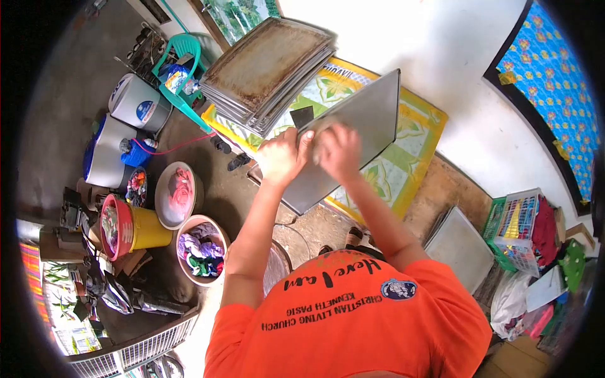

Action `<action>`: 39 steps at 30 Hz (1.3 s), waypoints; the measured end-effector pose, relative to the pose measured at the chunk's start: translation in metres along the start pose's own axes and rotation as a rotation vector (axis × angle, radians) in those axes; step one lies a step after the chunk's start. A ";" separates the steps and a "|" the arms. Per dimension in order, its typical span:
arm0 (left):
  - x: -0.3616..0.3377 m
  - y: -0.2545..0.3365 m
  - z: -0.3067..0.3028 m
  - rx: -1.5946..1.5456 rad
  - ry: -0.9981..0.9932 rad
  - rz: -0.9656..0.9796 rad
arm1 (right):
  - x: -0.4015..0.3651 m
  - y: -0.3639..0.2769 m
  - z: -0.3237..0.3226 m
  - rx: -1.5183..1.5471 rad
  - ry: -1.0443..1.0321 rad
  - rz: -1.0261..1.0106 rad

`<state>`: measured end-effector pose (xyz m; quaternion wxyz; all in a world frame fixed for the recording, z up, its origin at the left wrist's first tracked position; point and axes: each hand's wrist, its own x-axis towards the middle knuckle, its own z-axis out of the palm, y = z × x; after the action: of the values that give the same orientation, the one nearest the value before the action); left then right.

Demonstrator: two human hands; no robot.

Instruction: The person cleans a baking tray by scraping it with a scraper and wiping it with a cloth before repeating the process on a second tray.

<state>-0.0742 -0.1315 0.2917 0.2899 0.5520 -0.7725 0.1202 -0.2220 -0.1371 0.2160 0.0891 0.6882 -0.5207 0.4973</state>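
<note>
A flat metal tray (372,120) stands tilted on its edge over the table with the green and yellow cloth (416,126). My left hand (282,156) is closed round the tray's upper left edge, its thumb on the near side. Against the tray's face is my right hand (339,151), blurred, its fingers curled over something tan that I cannot make out. Just beyond my hands lies a small dark flat piece (302,116). A stack of stained trays (268,63) rests on the table's left part.
On the left floor are basins of clothes (203,280), a yellow bucket (151,227), white drums (116,151) and a green chair (184,47). More trays (460,252) lean at the lower right, near plastic baskets (513,242). Patterned blue fabric (554,82) hangs on the right wall.
</note>
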 end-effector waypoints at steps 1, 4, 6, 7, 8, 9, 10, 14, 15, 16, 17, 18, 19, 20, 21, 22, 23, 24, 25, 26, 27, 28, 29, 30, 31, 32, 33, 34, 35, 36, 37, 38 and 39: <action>-0.001 0.001 0.001 0.025 0.041 0.024 | 0.011 0.017 -0.004 -0.053 0.029 0.063; -0.003 0.004 0.001 0.055 0.045 0.044 | 0.046 0.088 -0.005 -0.208 0.338 0.237; -0.003 0.008 -0.001 0.064 0.055 0.062 | 0.062 0.122 -0.011 -0.101 0.378 0.385; -0.003 0.009 -0.002 0.070 0.059 0.073 | 0.069 0.132 -0.014 0.058 0.366 0.490; -0.003 0.010 -0.003 0.068 0.063 0.068 | 0.074 0.141 -0.017 0.217 0.351 0.596; -0.003 0.011 -0.004 0.065 0.065 0.063 | 0.079 0.146 -0.021 0.202 0.353 0.542; -0.003 0.011 -0.004 0.062 0.068 0.059 | 0.083 0.151 -0.025 0.187 0.355 0.489; -0.001 0.009 -0.002 0.064 0.062 0.047 | 0.083 0.157 -0.032 0.015 0.159 0.753; -0.001 0.008 0.001 0.067 0.061 0.047 | 0.086 0.155 -0.035 -0.005 0.108 0.807; 0.000 0.006 0.001 0.071 0.060 0.045 | 0.092 0.153 -0.040 -0.022 0.056 0.860; 0.001 0.005 0.001 0.071 0.072 0.058 | 0.095 0.153 -0.041 -0.040 0.002 0.912; 0.001 0.004 0.001 0.070 0.081 0.070 | 0.097 0.161 -0.040 -0.034 0.034 0.817; 0.001 0.004 0.001 0.067 0.088 0.082 | 0.100 0.171 -0.041 -0.031 0.065 0.725; -0.001 0.005 0.001 0.070 0.086 0.081 | 0.099 0.179 -0.040 -0.029 0.096 0.633; -0.002 0.006 0.000 0.073 0.085 0.081 | 0.100 0.177 -0.043 -0.030 0.067 0.674; -0.002 0.007 0.000 0.075 0.084 0.081 | 0.105 0.172 -0.051 -0.031 0.038 0.715; -0.001 0.007 0.001 0.072 0.094 0.086 | 0.108 0.170 -0.054 -0.032 0.011 0.755; -0.001 0.007 0.002 0.070 0.101 0.090 | 0.102 0.182 -0.051 -0.003 -0.016 0.745; -0.002 0.008 0.003 0.067 0.107 0.094 | 0.093 0.198 -0.049 0.024 -0.043 0.738; -0.002 0.008 0.002 0.069 0.108 0.091 | 0.084 0.213 -0.046 0.051 -0.067 0.727; -0.001 0.008 0.002 0.072 0.113 0.089 | 0.082 0.216 -0.047 0.043 -0.108 0.736; 0.001 0.007 0.001 0.076 0.119 0.087 | 0.081 0.218 -0.047 0.037 -0.148 0.743; 0.002 0.007 0.002 0.079 0.111 0.090 | 0.080 0.220 -0.046 0.032 -0.189 0.750; 0.002 0.006 0.002 0.083 0.099 0.094 | 0.087 0.210 -0.051 0.072 -0.159 0.719; 0.001 0.005 0.003 0.086 0.084 0.099 | 0.102 0.190 -0.061 0.112 -0.129 0.691; 0.002 0.006 0.003 0.087 0.091 0.098 | 0.107 0.180 -0.067 0.150 -0.098 0.664; 0.002 0.008 0.002 0.086 0.095 0.097 | 0.103 0.190 -0.061 0.178 -0.093 0.682; 0.002 0.009 0.001 0.085 0.101 0.097 | 0.100 0.207 -0.050 0.206 -0.086 0.699; 0.002 0.008 0.002 0.085 0.102 0.101 | 0.094 0.222 -0.041 0.235 -0.076 0.711; 0.003 0.006 0.003 0.087 0.107 0.103 | 0.083 0.230 -0.036 0.210 -0.097 0.731; 0.003 0.004 0.004 0.090 0.112 0.104 | 0.068 0.237 -0.030 0.186 -0.119 0.750; 0.004 0.002 0.006 0.097 0.106 0.105 | 0.053 0.246 -0.022 0.163 -0.142 0.768; 0.005 0.000 0.007 0.106 0.098 0.103 | 0.031 0.257 -0.013 0.167 -0.164 0.780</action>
<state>-0.0769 -0.1387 0.2891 0.2913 0.5195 -0.7773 0.2025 -0.4379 -0.2622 0.1444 -0.2041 0.4813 -0.7058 0.4780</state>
